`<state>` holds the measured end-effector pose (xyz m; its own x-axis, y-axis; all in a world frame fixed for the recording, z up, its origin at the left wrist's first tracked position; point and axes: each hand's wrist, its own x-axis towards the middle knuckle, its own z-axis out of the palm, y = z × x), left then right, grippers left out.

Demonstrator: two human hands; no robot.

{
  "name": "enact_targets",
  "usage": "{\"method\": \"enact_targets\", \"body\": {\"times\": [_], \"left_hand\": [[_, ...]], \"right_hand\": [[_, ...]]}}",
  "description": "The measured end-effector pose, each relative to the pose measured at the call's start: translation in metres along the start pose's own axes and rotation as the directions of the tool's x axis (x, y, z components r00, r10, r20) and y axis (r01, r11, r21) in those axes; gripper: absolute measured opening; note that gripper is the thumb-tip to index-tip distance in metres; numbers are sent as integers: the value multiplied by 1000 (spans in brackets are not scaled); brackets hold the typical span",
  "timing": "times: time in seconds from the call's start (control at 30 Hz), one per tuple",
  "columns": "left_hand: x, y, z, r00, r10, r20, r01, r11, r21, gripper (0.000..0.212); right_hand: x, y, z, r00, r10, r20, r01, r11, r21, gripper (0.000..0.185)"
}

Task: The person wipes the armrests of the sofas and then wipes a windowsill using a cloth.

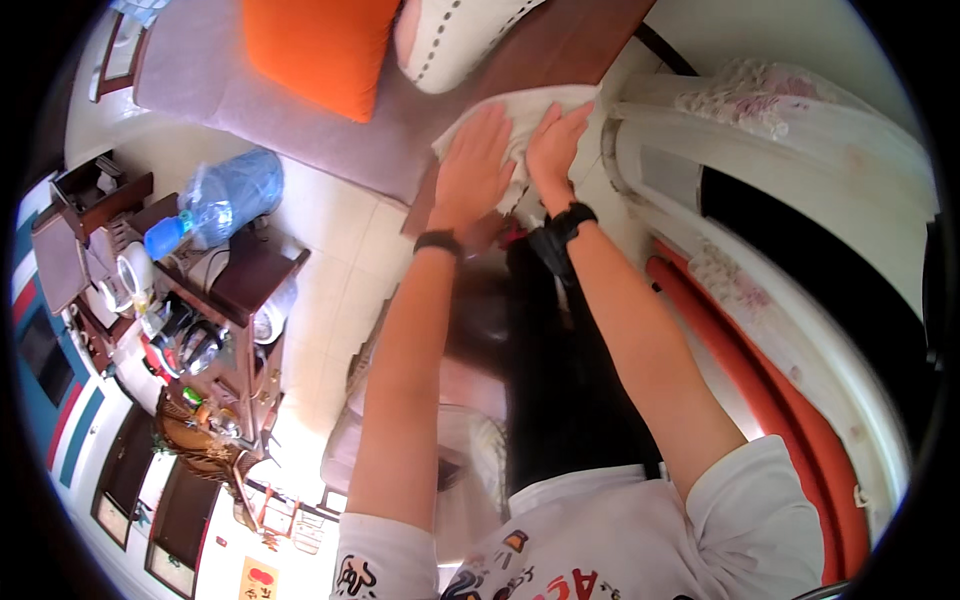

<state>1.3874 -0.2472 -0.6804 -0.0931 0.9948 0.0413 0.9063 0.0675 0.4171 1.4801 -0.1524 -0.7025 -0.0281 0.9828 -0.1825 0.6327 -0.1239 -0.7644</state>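
Observation:
A white cloth [529, 112] lies partly spread at the end of a brown wooden bench surface [555, 45]. My left hand [474, 169] lies on its left part with the palm down and the fingers stretched out. On the right part rests my right hand [556, 154], its fingers slightly apart and pointing up in the view. Neither hand is closed around the cloth. Dark bands circle both wrists. Beyond the cloth is another white fabric piece [457, 45] with a dashed dark line.
An orange cushion [319, 52] sits on the mauve seat pad [300, 142]. At left, a large blue water bottle [236, 195] stands by a cluttered wooden cabinet [262, 277]. A lace-trimmed pale cover [765, 247] and red rolled item [750, 382] are at right.

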Motion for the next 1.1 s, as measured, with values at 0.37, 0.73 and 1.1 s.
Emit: {"method": "enact_targets", "body": {"times": [0.37, 0.73, 1.1], "left_hand": [[-166, -9, -11, 940, -321, 117, 336, 931, -142, 62], [-186, 38, -67, 665, -689, 288, 665, 370, -649, 47], [-193, 96, -250, 820, -437, 369, 568, 549, -613, 45]], "right_hand": [[-193, 22, 30, 995, 92, -38, -93, 995, -33, 64], [-195, -49, -30, 682, 325, 656, -647, 686, 333, 30], [-152, -166, -202, 522, -461, 717, 173, 881, 440, 54]]}}
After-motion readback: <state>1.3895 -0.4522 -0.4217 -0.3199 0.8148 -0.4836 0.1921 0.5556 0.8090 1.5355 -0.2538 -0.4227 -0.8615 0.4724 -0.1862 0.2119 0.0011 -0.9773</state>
